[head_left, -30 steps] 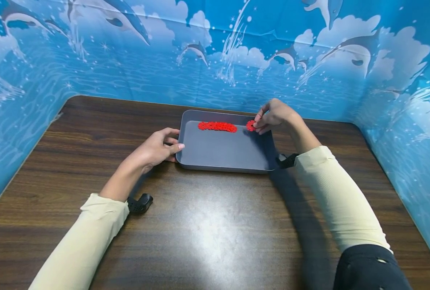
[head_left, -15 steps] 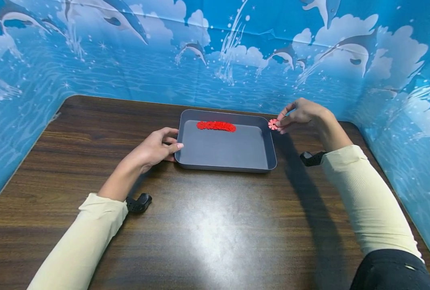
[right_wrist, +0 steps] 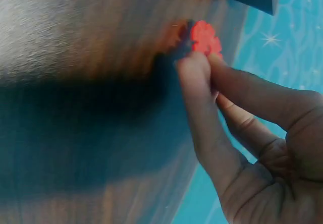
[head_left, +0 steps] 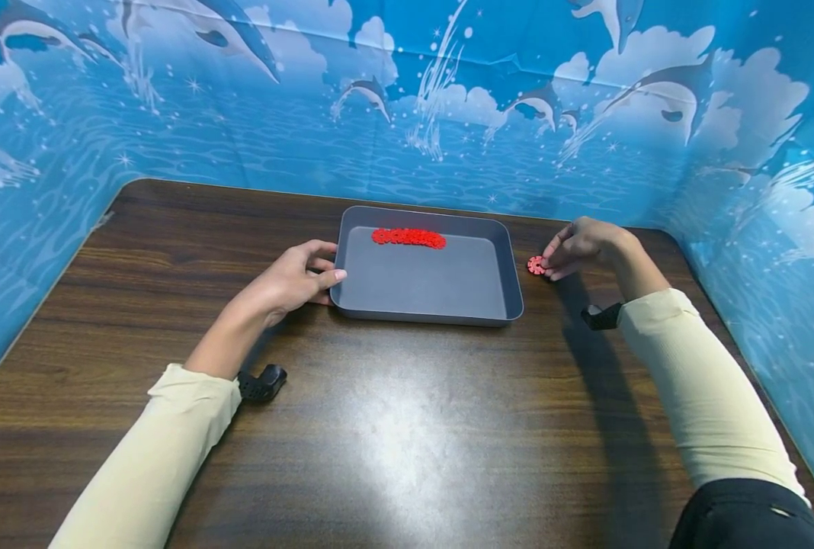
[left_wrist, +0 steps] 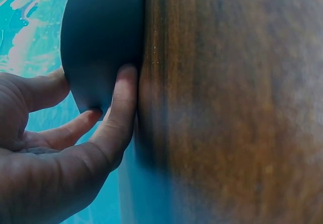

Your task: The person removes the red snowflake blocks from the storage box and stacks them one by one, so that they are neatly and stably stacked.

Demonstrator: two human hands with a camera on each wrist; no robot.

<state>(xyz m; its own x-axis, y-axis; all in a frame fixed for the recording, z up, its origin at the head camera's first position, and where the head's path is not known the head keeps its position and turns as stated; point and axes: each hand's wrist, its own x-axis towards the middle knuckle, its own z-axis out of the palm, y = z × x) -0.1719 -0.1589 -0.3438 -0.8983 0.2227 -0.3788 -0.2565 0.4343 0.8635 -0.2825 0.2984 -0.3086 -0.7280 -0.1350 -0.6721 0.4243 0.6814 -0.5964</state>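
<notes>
A grey rectangular tray [head_left: 427, 286] lies on the table, with a row of overlapping red notched discs [head_left: 408, 238] along its far side. My left hand [head_left: 297, 276] holds the tray's left wall, thumb over the rim and fingers outside. In the left wrist view, the fingers [left_wrist: 118, 100] lie against the tray's dark outer wall [left_wrist: 106, 37]. Right of the tray, my right hand [head_left: 583, 245] pinches a single red notched disc [head_left: 536, 264] by its edge, close over the table. The right wrist view shows this disc [right_wrist: 204, 37] between thumb and fingertips.
The brown wood-grain table [head_left: 407, 427] carries the tray near its far edge. A blue curtain [head_left: 407, 114] printed with dolphins stands behind and on both sides. Black wrist cameras sit on both arms, the left one [head_left: 263, 383] low over the table.
My right hand has carried the red disc from above the tray's right end out past its right wall, then down toward the table. The left hand stays at the tray.
</notes>
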